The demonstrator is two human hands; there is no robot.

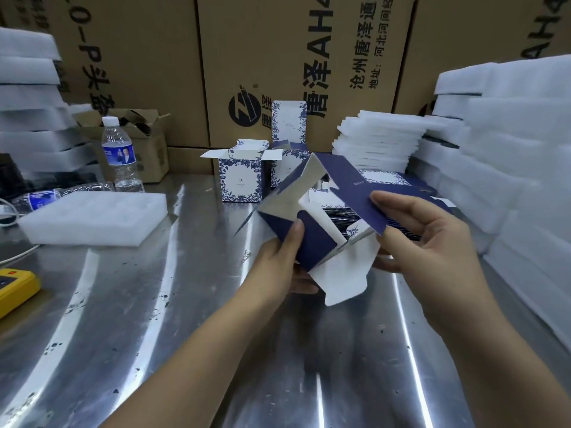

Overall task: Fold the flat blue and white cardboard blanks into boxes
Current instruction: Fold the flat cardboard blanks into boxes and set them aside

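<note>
A half-formed blue and white cardboard blank [315,239] is held in the air above the steel table [154,304], its white flaps hanging open. My left hand [278,261] grips its lower blue panel, thumb on top. My right hand [429,233] pinches the upper blue panel at its right edge. A stack of flat blanks [383,180] lies just behind the held one. Two folded boxes stand at the back: one [241,177] with its top flaps open, another [289,128] taller behind it.
White foam sheets are piled at the right [509,156], back centre [377,140] and left [27,97]. A foam tray [92,217], an upright water bottle [119,152], a lying bottle [46,196] and a yellow device [15,288] sit on the left. Brown cartons [278,57] wall the back.
</note>
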